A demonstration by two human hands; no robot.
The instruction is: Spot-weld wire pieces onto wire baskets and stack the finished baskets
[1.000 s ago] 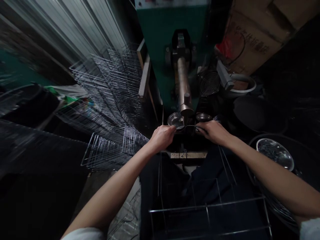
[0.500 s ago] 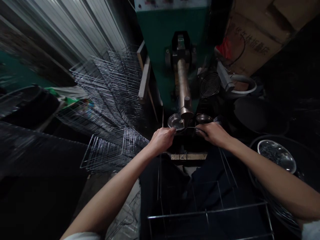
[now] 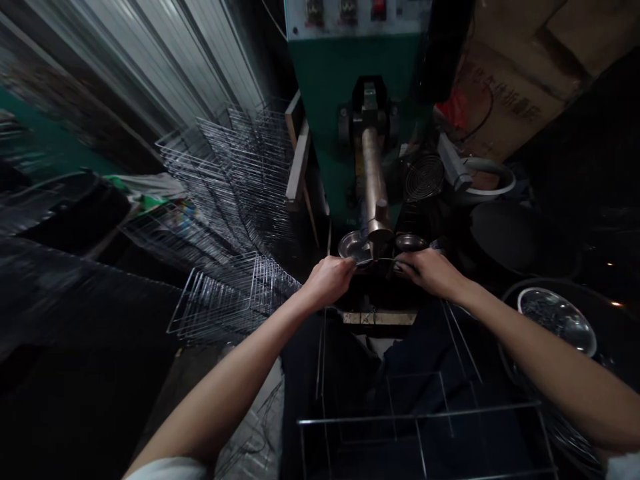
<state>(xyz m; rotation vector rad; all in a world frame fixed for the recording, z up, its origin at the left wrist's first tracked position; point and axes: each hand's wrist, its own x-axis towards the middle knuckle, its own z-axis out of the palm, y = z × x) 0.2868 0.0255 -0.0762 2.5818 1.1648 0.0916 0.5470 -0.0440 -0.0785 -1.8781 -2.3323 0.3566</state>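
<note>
L hand (image 3: 327, 281) narrow, fingers pinched on a thin bright steel wire (image 3: 381, 260); R hand (image 3: 433, 273) also narrow, on same wire. Wire's long axis runs approx. L–R between hands, just below the rounded tip of a vertical steel electrode (image 3: 379, 230). Tip sits about midway; neither hand clearly nearer. A shallow round steel dish (image 3: 354, 245) lies just beyond L hand's fingers, a 2nd darker round steel dish (image 3: 410, 242) just beyond R hand's. Electrode belongs to a green-painted spot welder (image 3: 325, 113), with a grey switch panel (image 3: 357, 17) on top. Further out: stacked silver wire racks (image 3: 235, 193) to L, an open rectangular wire frame (image 3: 420, 420) below hands, a large round steel bowl (image 3: 557, 320) to R. vs. 1 s earlier: hands unchanged under tip; view shifted, more panel showing.
</note>
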